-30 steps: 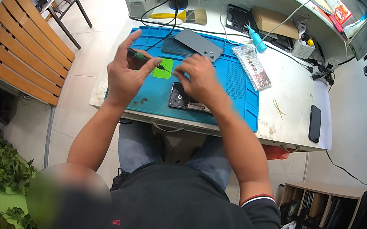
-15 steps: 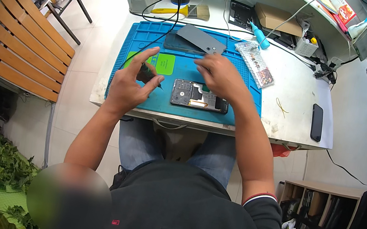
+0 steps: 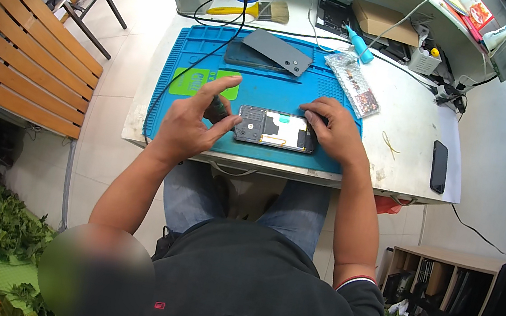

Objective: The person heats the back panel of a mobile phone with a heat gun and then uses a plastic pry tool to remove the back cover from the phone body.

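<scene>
Head view shows an opened phone (image 3: 278,130) lying flat on a blue mat (image 3: 271,93), near the mat's front edge and between the two hands. It is a slim rectangle with rounded corners, its long axis running left to right, roughly in line with the front edge of the white counter (image 3: 392,172). Its insides face up: the left end is a dark grey block with small round openings, the middle is bright and silvery with a black shape set into it, and the right end closes in a black strip. A small teal patch sits by its far edge, and a thin yellowish line follows the near one. The left hand (image 3: 195,122) grips a screwdriver (image 3: 216,109) with a dark green handle, index finger stretched out above, thumb tip at the phone's left end; whether it touches is too small to tell. The right hand (image 3: 334,128) is at the far right corner, its fingers bent and narrow toward the thumb; I cannot tell whether they pinch anything. The mat looks rubbery, with moulded slots, a dimpled grid and a lime-green panel (image 3: 192,81). Toward its back, a smooth matte grey cover (image 3: 277,51) lies aslant over a darker flat slab (image 3: 240,56). To the right, a crinkled clear pouch (image 3: 354,84) overlaps the mat's edge, beside a pale blue bottle (image 3: 359,45). Farther back lies a yellow-handled brush (image 3: 252,11) with tan bristles.
</scene>
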`<action>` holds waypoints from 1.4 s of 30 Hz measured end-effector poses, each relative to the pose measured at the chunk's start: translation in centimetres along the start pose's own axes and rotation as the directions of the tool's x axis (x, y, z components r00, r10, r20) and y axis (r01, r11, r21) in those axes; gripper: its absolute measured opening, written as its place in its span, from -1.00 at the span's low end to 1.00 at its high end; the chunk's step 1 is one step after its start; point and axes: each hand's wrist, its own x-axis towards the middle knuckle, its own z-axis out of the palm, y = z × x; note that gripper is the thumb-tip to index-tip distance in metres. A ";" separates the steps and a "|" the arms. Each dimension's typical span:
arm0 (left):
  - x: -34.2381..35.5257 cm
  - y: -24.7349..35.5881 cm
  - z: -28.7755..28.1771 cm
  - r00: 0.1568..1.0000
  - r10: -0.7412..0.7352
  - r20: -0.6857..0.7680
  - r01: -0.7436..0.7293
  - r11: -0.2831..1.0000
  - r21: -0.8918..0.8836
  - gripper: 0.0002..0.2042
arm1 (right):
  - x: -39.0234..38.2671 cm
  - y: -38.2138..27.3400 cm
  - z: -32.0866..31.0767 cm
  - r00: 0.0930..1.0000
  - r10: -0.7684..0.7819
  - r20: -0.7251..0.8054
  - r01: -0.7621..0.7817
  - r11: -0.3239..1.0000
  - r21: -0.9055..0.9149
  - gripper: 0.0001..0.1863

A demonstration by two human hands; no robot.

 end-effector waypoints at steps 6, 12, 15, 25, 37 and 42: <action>1.8 1.2 -0.6 0.973 0.174 0.150 -0.162 0.983 -0.091 -0.28 | 1.1 1.6 -1.3 0.987 0.161 0.002 -0.152 0.925 0.349 -0.73; 1.6 2.2 -1.0 0.978 -0.050 0.203 0.041 0.998 0.050 -0.30 | 2.9 0.5 -5.3 0.962 0.121 -0.245 0.235 0.093 0.968 -0.58; 1.8 2.1 -0.5 0.983 0.034 0.183 -0.008 0.990 -0.141 -0.32 | 3.7 0.8 -7.3 0.942 0.087 -0.326 0.335 -0.339 0.879 -0.64; 3.0 3.4 -1.1 0.972 0.041 0.231 -0.039 0.999 -0.012 -0.33 | 4.0 0.7 -7.7 0.900 0.158 -0.405 0.435 -0.366 0.823 -0.67; 2.0 1.9 -1.2 0.981 -0.057 0.188 0.068 0.996 -0.051 -0.18 | 3.9 -0.4 -5.2 0.935 0.165 -0.314 0.348 -0.251 0.903 -0.65; 1.9 0.2 -0.6 0.981 -0.174 -0.087 0.150 0.961 -0.232 -0.21 | 3.1 -4.7 -3.0 0.968 0.134 -0.212 0.082 0.631 0.772 -0.74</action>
